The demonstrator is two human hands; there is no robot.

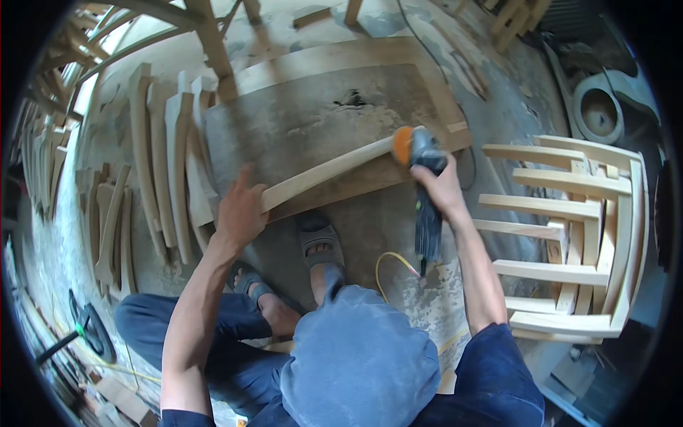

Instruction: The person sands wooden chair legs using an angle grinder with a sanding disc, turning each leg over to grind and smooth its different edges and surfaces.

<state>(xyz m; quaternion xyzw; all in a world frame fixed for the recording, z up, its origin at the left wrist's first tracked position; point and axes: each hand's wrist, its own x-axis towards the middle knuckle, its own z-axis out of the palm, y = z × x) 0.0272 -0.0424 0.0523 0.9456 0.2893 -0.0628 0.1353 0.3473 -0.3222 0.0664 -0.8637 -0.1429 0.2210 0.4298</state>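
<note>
My left hand grips the left end of a long, slightly curved wooden slat. The slat slants up to the right over the near side of a low wooden board. In my right hand is a dark handheld power sander, its body pointing back toward me. Its orange disc is at the slat's far right end; whether they touch is not clear. Slight motion blur covers the sander. The undersides of my left fingers are hidden.
Shaped wooden legs lean in a row left of the board. A slatted wooden frame lies at the right, its bars pointing toward me. A yellow hose curves over the floor below the sander. Part-built wooden furniture stands at the upper left.
</note>
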